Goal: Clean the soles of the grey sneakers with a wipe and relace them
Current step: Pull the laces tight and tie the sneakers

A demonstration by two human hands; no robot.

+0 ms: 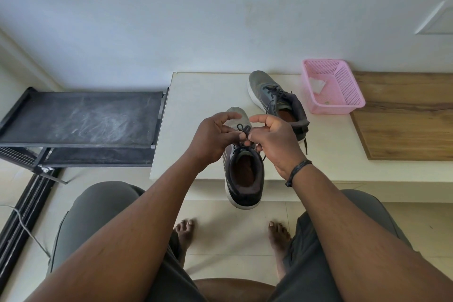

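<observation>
Both hands, left hand (212, 138) and right hand (274, 140), keep a narrow grip, pinching the dark lace (243, 130) above the near sneaker (242, 174).

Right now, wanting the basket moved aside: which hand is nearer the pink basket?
Right. The right hand is nearer the pink basket; the left hand is farther left.

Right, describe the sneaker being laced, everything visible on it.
The near sneaker is grey with a dark collar, a brownish insole and a white sole. It stands upright on the white ledge, toe toward the wall, heel overhanging the near edge. Its dark lace forms a small loop above the tongue. The left hand and right hand pinch the lace there.
</observation>
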